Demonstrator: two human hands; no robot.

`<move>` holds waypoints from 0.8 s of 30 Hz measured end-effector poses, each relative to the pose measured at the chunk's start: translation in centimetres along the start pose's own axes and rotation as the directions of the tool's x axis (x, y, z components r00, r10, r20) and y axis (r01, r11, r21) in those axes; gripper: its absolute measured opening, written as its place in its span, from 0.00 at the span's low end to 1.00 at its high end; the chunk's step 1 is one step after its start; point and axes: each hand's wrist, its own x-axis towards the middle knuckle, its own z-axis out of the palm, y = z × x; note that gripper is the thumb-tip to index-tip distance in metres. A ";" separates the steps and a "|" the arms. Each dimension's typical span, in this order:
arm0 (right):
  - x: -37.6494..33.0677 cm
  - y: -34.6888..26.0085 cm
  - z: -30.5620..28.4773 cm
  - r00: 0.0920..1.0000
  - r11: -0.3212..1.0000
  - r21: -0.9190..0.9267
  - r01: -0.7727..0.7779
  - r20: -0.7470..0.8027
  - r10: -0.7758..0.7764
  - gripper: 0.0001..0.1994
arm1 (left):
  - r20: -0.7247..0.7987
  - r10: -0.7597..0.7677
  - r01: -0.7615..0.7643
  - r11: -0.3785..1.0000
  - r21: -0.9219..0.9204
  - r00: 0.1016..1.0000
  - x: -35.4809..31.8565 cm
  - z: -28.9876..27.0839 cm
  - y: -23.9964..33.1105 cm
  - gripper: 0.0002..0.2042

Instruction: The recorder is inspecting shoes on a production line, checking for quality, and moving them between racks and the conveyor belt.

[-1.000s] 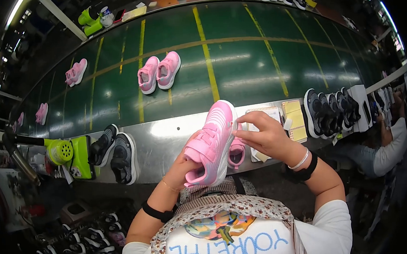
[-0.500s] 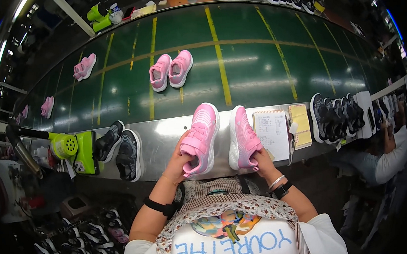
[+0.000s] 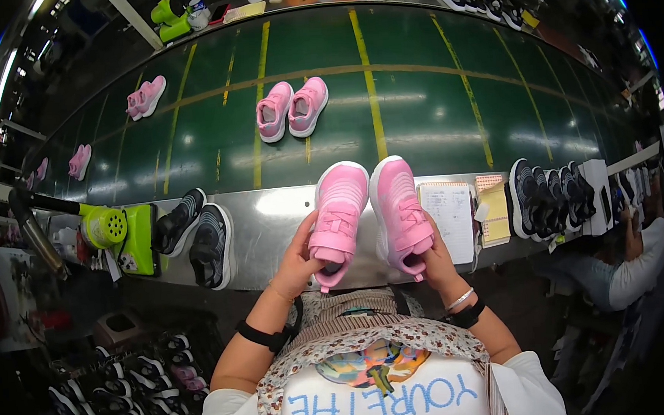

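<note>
I hold one pink child's sneaker in each hand above the metal bench edge, toes pointing away from me. My left hand (image 3: pixel 299 261) is closed round the heel and outer side of the left sneaker (image 3: pixel 341 203). My right hand (image 3: pixel 440 263) grips the heel side of the right sneaker (image 3: pixel 400 203). Both show their strapped tops and white sole edges, with toes close together and heels apart. Some fingers are hidden behind the shoes.
Pink sneaker pairs (image 3: pixel 308 108) stand on the green belt (image 3: pixel 418 126) ahead. On the metal bench (image 3: pixel 271 211) are black shoes (image 3: pixel 211 245) and a lime-green device (image 3: pixel 138 242) at left, a notebook (image 3: pixel 446 214) and more black shoes (image 3: pixel 525 199) at right. A co-worker's sleeve (image 3: pixel 640 265) shows far right.
Both sneakers have turned so their tops face up more, and the right one no longer shows mainly its side. Their toes have come closer together. The whole view has shifted slightly.
</note>
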 end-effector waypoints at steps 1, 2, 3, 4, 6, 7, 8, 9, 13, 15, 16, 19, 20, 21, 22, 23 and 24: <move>0.2 0.2 -0.3 1.000 1.000 -0.002 -0.001 0.004 0.001 0.29 | 0.026 0.081 -0.085 0.985 0.150 0.996 0.1 -0.1 0.0 0.40; 0.4 0.5 -1.0 0.988 0.956 -0.250 0.156 0.035 -0.152 0.31 | 0.023 0.084 -0.086 0.985 0.148 0.996 0.1 -0.2 0.1 0.40; 0.5 0.6 -1.3 0.952 0.827 -0.474 0.302 0.103 -0.289 0.33 | 0.025 0.200 -0.189 0.870 0.455 0.980 0.0 -0.2 0.3 0.40; 0.4 0.6 -0.7 0.952 0.829 -0.471 0.301 0.104 -0.287 0.33 | 0.065 0.301 -0.255 0.651 0.715 0.951 -0.2 -0.3 0.9 0.40; -0.1 0.1 0.8 0.899 0.548 -0.745 0.379 0.157 -0.408 0.35 | 0.049 0.325 -0.261 0.652 0.712 0.944 -0.6 -0.7 1.4 0.40; -0.1 -0.1 1.0 0.899 0.546 -0.746 0.381 0.161 -0.407 0.35 | 0.056 0.366 -0.286 0.616 0.734 0.929 -0.6 -0.7 1.5 0.40; -0.1 -0.3 1.1 0.895 0.535 -0.755 0.378 0.152 -0.419 0.35 | 0.065 0.405 -0.310 0.577 0.756 0.912 -0.6 -0.7 1.6 0.39; -0.1 -0.4 1.2 0.891 0.524 -0.764 0.376 0.143 -0.431 0.34 | 0.062 0.407 -0.309 0.578 0.755 0.912 -0.6 -0.7 1.6 0.39; 0.2 0.0 1.9 0.877 0.492 -0.776 0.395 0.158 -0.454 0.34 | 0.055 0.442 -0.326 0.568 0.756 0.895 -0.6 -1.4 1.5 0.39; 0.6 0.3 2.3 0.892 0.506 -0.771 0.387 0.175 -0.416 0.35 | 0.036 0.443 -0.312 0.568 0.762 0.896 -0.8 -1.8 1.3 0.40; 0.7 0.4 2.5 0.891 0.510 -0.761 0.401 0.194 -0.410 0.35 | 0.014 0.410 -0.288 0.617 0.732 0.912 -0.9 -2.3 0.7 0.40; 1.6 2.1 3.3 0.909 0.535 -0.747 0.394 0.231 -0.347 0.32 | -0.113 0.295 -0.168 0.775 0.610 0.949 -0.8 -3.7 -1.5 0.36; 1.9 3.4 3.2 0.969 0.714 -0.656 0.246 0.149 -0.197 0.30 | -0.111 0.300 -0.160 0.744 0.649 0.947 -0.3 -4.8 -3.3 0.34; 2.3 4.7 2.8 0.996 0.838 -0.542 0.061 0.084 -0.019 0.28 | -0.125 0.202 -0.071 0.750 0.658 0.972 0.0 -4.7 -3.3 0.32; 2.5 5.7 2.9 0.992 0.842 -0.534 0.077 0.127 -0.010 0.28 | -0.132 0.165 -0.006 0.649 0.761 0.977 0.2 -5.9 -4.9 0.27; 2.6 6.5 2.8 0.980 0.771 -0.636 0.023 0.168 0.110 0.26 | -0.138 0.111 0.036 0.639 0.768 0.984 0.2 -6.2 -5.3 0.26; 2.7 7.3 2.8 0.954 0.680 -0.733 -0.015 0.192 0.229 0.24 | -0.143 0.055 0.077 0.630 0.773 0.988 -0.2 -6.9 -5.5 0.24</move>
